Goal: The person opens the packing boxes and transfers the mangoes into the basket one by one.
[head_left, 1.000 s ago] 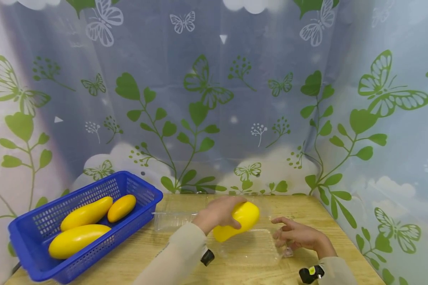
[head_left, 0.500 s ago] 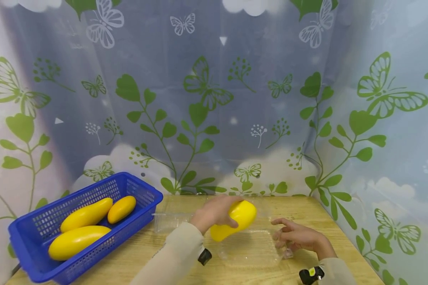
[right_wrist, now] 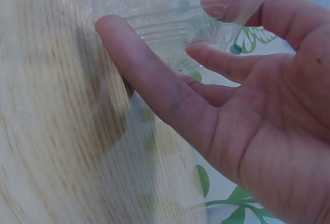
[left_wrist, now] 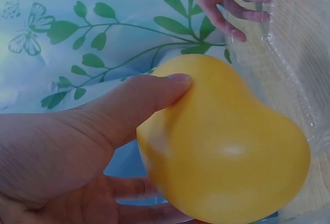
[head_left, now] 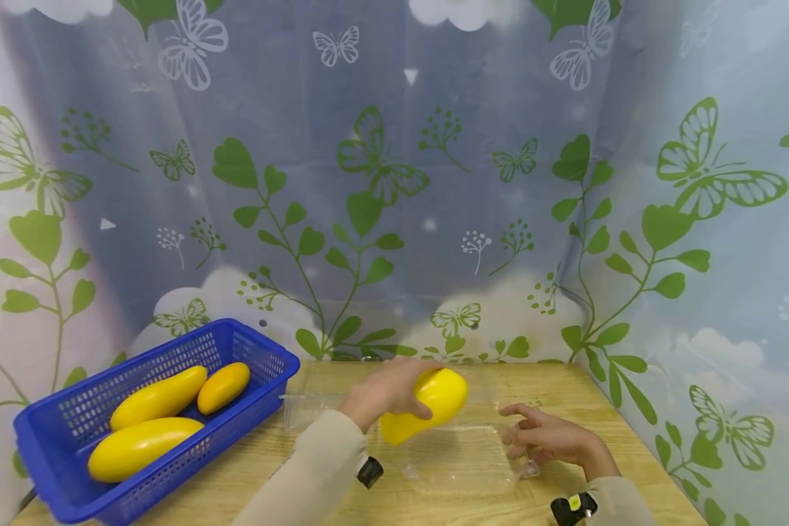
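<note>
My left hand (head_left: 391,391) grips a smooth yellow mango (head_left: 442,398) above the table, its narrower end tilted down to the left. In the left wrist view the thumb lies along one side of the mango (left_wrist: 232,152), with fingers beneath it. A clear plastic clamshell box (head_left: 460,482) lies unfolded below and to the right. My right hand (head_left: 555,436) is at the right wall of the box's near half, fingers spread and touching the plastic. In the right wrist view some fingers show through the clear plastic (right_wrist: 165,23).
On the left stands a blue perforated basket (head_left: 253,431) with three more mangoes, one of them smaller (head_left: 223,388). A clear plastic box part (head_left: 305,416) sits between basket and left hand. A butterfly-patterned curtain (head_left: 394,241) closes off the wooden table's (head_left: 539,380) back.
My left hand has drifted slightly left with the mango, from over the clear box's near half toward its left side. The right hand has stayed at the box wall.
</note>
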`<move>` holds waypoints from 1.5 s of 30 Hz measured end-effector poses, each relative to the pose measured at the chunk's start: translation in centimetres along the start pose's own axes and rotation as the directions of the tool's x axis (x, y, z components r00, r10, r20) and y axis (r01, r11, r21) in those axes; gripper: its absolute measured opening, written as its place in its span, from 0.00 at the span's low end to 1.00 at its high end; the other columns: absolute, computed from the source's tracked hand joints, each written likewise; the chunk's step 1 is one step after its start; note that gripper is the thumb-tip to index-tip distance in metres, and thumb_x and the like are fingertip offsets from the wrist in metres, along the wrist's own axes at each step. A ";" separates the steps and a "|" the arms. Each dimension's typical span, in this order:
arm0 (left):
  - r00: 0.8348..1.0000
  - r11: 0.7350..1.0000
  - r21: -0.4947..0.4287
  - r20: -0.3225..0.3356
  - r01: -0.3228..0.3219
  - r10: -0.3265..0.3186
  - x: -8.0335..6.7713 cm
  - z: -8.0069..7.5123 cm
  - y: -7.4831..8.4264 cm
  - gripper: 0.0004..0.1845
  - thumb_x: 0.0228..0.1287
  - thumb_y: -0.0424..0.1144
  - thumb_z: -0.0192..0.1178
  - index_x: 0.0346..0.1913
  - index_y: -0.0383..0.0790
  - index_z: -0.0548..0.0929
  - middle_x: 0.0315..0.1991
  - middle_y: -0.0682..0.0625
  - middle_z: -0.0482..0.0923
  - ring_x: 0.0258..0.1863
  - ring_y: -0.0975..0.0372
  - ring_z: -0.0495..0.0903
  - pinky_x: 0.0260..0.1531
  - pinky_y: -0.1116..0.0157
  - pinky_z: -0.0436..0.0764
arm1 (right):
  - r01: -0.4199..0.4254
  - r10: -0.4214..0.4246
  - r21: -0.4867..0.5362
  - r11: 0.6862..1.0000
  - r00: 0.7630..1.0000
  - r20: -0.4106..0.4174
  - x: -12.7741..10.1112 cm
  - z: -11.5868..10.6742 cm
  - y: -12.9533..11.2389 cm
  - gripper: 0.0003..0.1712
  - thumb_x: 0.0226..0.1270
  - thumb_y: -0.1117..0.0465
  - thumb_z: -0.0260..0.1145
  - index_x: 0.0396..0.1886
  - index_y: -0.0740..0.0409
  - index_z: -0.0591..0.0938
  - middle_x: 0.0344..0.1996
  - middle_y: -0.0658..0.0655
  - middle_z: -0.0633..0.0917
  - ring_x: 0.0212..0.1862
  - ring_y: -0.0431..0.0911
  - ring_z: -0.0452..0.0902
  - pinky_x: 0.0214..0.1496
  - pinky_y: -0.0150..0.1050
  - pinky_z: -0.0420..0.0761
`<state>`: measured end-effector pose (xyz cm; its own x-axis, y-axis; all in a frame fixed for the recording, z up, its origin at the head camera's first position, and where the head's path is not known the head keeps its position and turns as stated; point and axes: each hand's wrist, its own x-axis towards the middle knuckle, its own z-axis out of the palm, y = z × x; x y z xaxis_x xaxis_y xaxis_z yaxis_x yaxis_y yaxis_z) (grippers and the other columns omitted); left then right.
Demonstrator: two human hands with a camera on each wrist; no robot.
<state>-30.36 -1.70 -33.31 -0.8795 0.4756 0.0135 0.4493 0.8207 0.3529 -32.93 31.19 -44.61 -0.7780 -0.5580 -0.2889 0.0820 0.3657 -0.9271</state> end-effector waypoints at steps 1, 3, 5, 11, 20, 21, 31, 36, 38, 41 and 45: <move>1.000 1.000 -0.005 -0.002 0.001 -0.001 -0.1 -0.1 -0.1 0.45 0.55 0.42 0.79 0.76 0.58 0.71 0.72 0.52 0.75 0.69 0.49 0.74 0.63 0.44 0.79 | 0.001 -0.001 0.000 1.000 1.000 0.000 0.0 0.0 0.0 0.39 0.80 0.60 0.56 0.80 0.66 0.49 0.63 0.73 0.75 0.53 0.53 0.83 0.45 0.47 0.90; 1.000 1.000 -0.011 -0.003 0.004 -0.004 -0.2 -0.2 -0.2 0.44 0.55 0.42 0.79 0.76 0.58 0.71 0.72 0.52 0.75 0.69 0.49 0.74 0.64 0.44 0.79 | 0.002 -0.002 0.002 1.000 1.000 0.004 0.0 0.0 0.0 0.39 0.80 0.59 0.55 0.80 0.66 0.49 0.63 0.73 0.75 0.53 0.53 0.83 0.45 0.48 0.90; 1.000 1.000 -0.016 -0.002 0.012 -0.012 -0.3 -0.4 -0.3 0.44 0.56 0.42 0.79 0.76 0.59 0.71 0.72 0.51 0.75 0.70 0.49 0.74 0.63 0.43 0.79 | 0.003 -0.003 0.001 1.000 1.000 0.006 0.0 -0.1 0.1 0.39 0.80 0.60 0.55 0.80 0.66 0.49 0.63 0.73 0.75 0.53 0.53 0.83 0.45 0.48 0.90; 1.000 1.000 -0.002 -0.008 0.013 -0.013 -0.7 -1.1 -0.5 0.43 0.57 0.43 0.78 0.76 0.57 0.71 0.72 0.50 0.75 0.69 0.48 0.73 0.63 0.43 0.78 | -0.003 0.003 0.001 1.000 1.000 0.005 0.0 -0.2 0.0 0.39 0.80 0.60 0.55 0.80 0.66 0.48 0.63 0.73 0.75 0.54 0.53 0.83 0.44 0.47 0.90; 1.000 0.999 0.034 -0.016 0.007 -0.007 -1.0 -1.9 -1.0 0.43 0.57 0.44 0.78 0.75 0.57 0.71 0.70 0.50 0.77 0.65 0.48 0.77 0.59 0.45 0.80 | 0.001 -0.001 0.012 1.000 1.000 0.009 -0.2 0.1 -0.2 0.39 0.81 0.59 0.55 0.80 0.67 0.48 0.64 0.75 0.74 0.55 0.54 0.83 0.45 0.47 0.90; 1.000 0.999 0.037 -0.015 0.006 -0.005 -1.0 -2.0 -1.1 0.43 0.57 0.44 0.78 0.75 0.57 0.71 0.70 0.50 0.77 0.65 0.48 0.77 0.58 0.45 0.80 | 0.002 -0.002 0.012 1.000 1.000 0.008 -0.2 0.1 -0.2 0.39 0.81 0.59 0.55 0.80 0.67 0.48 0.64 0.75 0.74 0.55 0.54 0.83 0.44 0.47 0.90; 1.000 0.999 0.025 -0.020 0.019 -0.019 -1.4 -2.5 -1.9 0.42 0.58 0.43 0.78 0.75 0.58 0.71 0.70 0.48 0.76 0.66 0.45 0.75 0.59 0.42 0.77 | 0.010 -0.010 -0.009 1.000 1.000 0.013 -0.1 -0.1 -0.1 0.38 0.82 0.58 0.54 0.80 0.67 0.49 0.62 0.72 0.76 0.56 0.54 0.83 0.46 0.50 0.90; 0.999 0.999 0.033 -0.024 0.022 -0.021 -1.7 -2.9 -2.3 0.42 0.58 0.44 0.77 0.76 0.56 0.71 0.71 0.47 0.75 0.67 0.45 0.74 0.60 0.41 0.77 | 0.010 -0.010 -0.008 1.000 1.000 0.010 -0.1 -0.1 0.0 0.38 0.82 0.58 0.54 0.80 0.67 0.49 0.62 0.73 0.76 0.56 0.56 0.83 0.47 0.51 0.90; 0.999 0.999 0.039 -0.031 0.023 -0.022 -1.7 -3.1 -2.5 0.42 0.58 0.44 0.77 0.76 0.56 0.71 0.71 0.48 0.75 0.67 0.45 0.74 0.60 0.41 0.77 | 0.007 -0.007 -0.009 1.000 1.000 0.007 -0.1 -0.1 0.0 0.38 0.82 0.58 0.54 0.80 0.67 0.49 0.62 0.72 0.76 0.56 0.55 0.83 0.47 0.51 0.89; 0.999 0.999 0.044 -0.041 0.026 -0.024 -1.8 -3.4 -2.8 0.42 0.58 0.44 0.78 0.75 0.58 0.71 0.71 0.48 0.76 0.66 0.46 0.75 0.61 0.41 0.77 | 0.004 -0.004 -0.012 1.000 1.000 0.004 -0.1 0.0 0.0 0.38 0.82 0.58 0.54 0.80 0.67 0.49 0.62 0.72 0.76 0.55 0.55 0.83 0.46 0.51 0.89; 0.999 0.999 0.040 -0.044 0.032 -0.030 -2.1 -3.7 -3.2 0.42 0.58 0.44 0.77 0.76 0.58 0.71 0.72 0.49 0.75 0.68 0.45 0.74 0.63 0.39 0.76 | 0.001 -0.001 -0.012 1.000 1.000 0.002 -0.1 0.0 -0.1 0.38 0.82 0.58 0.54 0.80 0.67 0.49 0.61 0.71 0.76 0.55 0.54 0.83 0.46 0.50 0.89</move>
<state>-30.57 -6.49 -30.97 -0.8988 0.4363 0.0435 0.4267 0.8477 0.3151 -32.88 31.25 -44.51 -0.7771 -0.5595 -0.2882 0.0737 0.3739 -0.9245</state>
